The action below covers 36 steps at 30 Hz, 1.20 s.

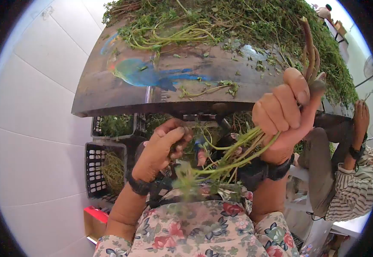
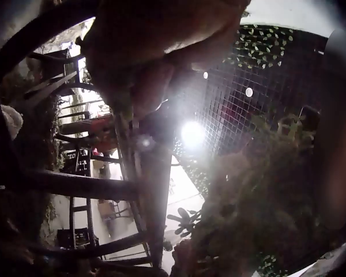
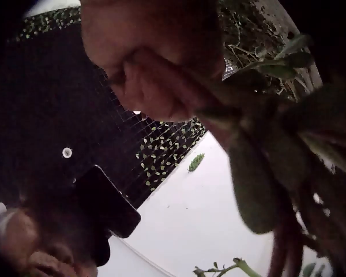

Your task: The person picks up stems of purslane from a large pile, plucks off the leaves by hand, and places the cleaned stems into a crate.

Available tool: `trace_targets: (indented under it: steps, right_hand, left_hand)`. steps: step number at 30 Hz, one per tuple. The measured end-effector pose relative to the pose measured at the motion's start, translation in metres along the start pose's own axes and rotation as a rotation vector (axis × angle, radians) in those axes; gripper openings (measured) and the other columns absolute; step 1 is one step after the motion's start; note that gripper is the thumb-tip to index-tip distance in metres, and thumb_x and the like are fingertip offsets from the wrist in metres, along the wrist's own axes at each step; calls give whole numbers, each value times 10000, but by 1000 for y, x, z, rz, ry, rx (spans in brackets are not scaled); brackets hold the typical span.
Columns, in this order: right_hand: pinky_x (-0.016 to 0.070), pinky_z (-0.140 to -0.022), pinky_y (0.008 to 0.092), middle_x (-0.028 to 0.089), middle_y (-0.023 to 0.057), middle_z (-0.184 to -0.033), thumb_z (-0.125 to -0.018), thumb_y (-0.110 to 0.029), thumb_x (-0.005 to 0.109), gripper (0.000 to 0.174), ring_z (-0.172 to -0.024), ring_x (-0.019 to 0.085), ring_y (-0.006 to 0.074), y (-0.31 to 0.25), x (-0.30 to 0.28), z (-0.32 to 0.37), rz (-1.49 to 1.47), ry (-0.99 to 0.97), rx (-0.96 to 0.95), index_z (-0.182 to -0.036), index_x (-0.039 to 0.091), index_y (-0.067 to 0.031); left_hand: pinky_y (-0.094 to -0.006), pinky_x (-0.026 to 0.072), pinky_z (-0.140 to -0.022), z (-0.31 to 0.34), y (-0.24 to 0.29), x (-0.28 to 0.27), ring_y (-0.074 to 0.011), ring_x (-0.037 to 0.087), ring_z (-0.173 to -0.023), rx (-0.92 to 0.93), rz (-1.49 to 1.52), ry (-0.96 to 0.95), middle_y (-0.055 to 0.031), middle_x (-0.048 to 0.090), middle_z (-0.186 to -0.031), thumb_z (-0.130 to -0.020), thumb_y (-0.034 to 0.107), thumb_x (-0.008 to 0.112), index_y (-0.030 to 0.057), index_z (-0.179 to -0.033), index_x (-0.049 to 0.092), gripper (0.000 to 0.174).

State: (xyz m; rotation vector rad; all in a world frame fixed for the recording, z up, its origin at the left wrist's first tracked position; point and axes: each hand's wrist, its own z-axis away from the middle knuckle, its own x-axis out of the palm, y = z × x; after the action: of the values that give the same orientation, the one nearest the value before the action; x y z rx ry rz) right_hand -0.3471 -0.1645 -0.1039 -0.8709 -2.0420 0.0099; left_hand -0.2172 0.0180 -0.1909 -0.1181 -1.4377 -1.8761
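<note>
In the head view my right hand point(image 1: 287, 107) grips a bundle of long green stems point(image 1: 255, 141), raised over the table's front edge at the right. Thick brown stem ends stick up above the fist, and the leafy ends hang down toward my lap. My left hand point(image 1: 163, 143) is held below the table edge at centre, its fingers curled; whether something small lies in them cannot be told. Close to the right wrist camera, leaves point(image 3: 254, 179) hang below the hand point(image 3: 155, 57). The left wrist view is dark, with blurred greenery point(image 2: 259, 190).
A heap of leafy plants point(image 1: 255, 21) covers the back and right of the painted table point(image 1: 109, 94). Black crates point(image 1: 94, 171) with greens and stems stand below left, beside a red-edged box point(image 1: 96, 218). Another person in a striped sleeve point(image 1: 351, 188) sits at the right.
</note>
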Motion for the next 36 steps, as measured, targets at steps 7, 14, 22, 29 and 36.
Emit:
trace_targets:
  steps: [7,14,22,29,36]
  right_hand:
    - [157,-292,180,341,-56,-439,-930,-350,432,284,-304,218,10,4,-1,-1,-108,-140,79,-785,353,-120]
    - [193,-314,186,366,-49,-469,-929,-359,432,289,-329,257,19,5,-1,-2,8,-67,42,-789,363,-116]
    - [240,-384,227,348,-44,-502,-934,-355,415,278,-359,262,57,-13,-7,-2,43,36,-11,-823,396,-101]
    - [231,-383,233,312,-47,-499,-946,-388,361,316,-377,239,58,17,7,-2,226,206,4,-825,422,-103]
    - [219,-372,217,304,-51,-488,-933,-411,386,334,-386,238,47,36,28,4,414,532,-27,-811,440,-104]
  left_hand:
    - [-151,302,-436,1,15,30,-14,398,-552,84,-105,-123,-33,579,-893,-883,202,497,98,-836,494,114]
    - [-188,393,-677,-1,7,36,-47,475,-767,127,-625,-394,8,592,-885,-886,157,484,9,-1005,565,206]
    - [-231,359,-544,1,-11,1,-63,398,-621,420,-892,-259,35,430,-658,-871,176,489,1,-993,549,222]
    - [-330,394,-569,-10,-36,-10,-231,477,-615,385,-919,71,-129,486,-691,-841,182,460,-5,-943,519,222]
    - [-252,339,-524,-28,-53,-15,-86,407,-585,314,-411,138,9,468,-677,-861,250,449,33,-829,523,232]
